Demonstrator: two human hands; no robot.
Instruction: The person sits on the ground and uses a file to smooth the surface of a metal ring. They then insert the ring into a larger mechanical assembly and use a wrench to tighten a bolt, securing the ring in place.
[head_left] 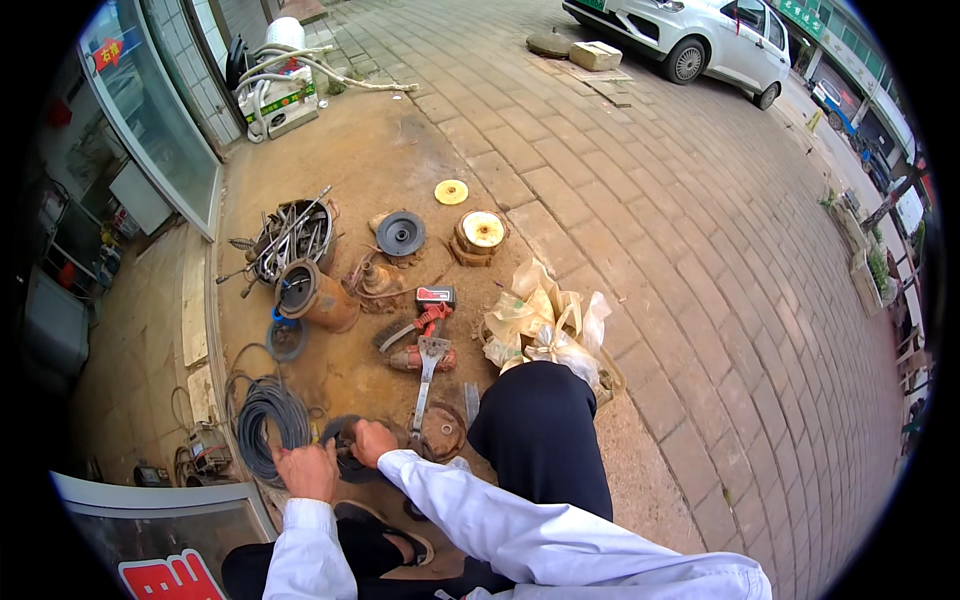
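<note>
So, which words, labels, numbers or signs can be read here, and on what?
I won't copy wording; lettering shows on:
Red sticker on glass door: legible characters.
Red-and-white sign, lower left: large, cut off.
Green shop sign, top right: small characters.
Power-tool battery: too small to read.

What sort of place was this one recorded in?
Probably the paved front of a small repair shop: metal tools packed in a container and a red power tool sit on the ground, a glass door is at left, and a white car stands beyond.
</note>
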